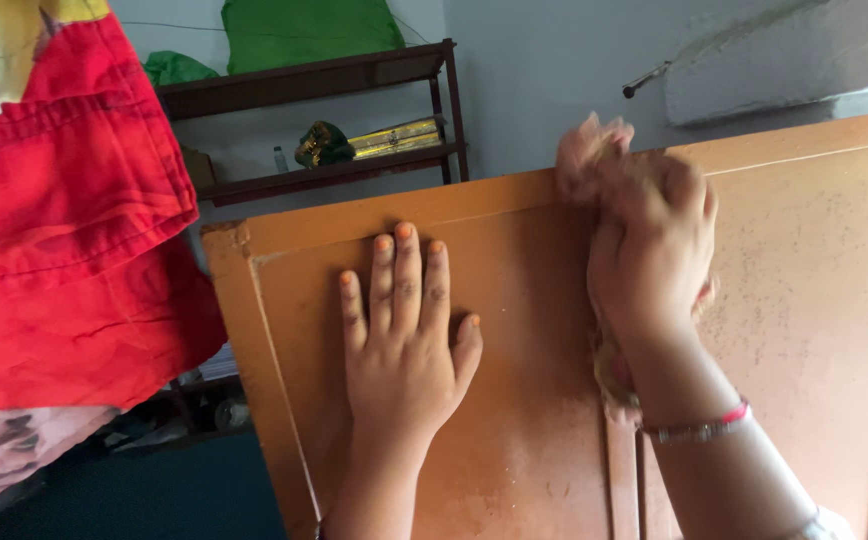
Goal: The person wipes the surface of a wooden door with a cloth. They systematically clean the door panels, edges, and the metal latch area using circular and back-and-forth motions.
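We press our left hand (pixel 401 345) flat and open against the orange cabinet door (pixel 514 420) to steady it; our right hand (pixel 651 250), closed around a blurred cloth (pixel 594 150), works along the door's top edge.

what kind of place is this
Probably a room in a home, maybe a bedroom or store room. An orange cupboard door stands in front, with the left hand flat on it and the right hand holding a rag. Behind are a dark shelf and red cloth.

Matt, dusty orange cupboard door (pixel 514 300)
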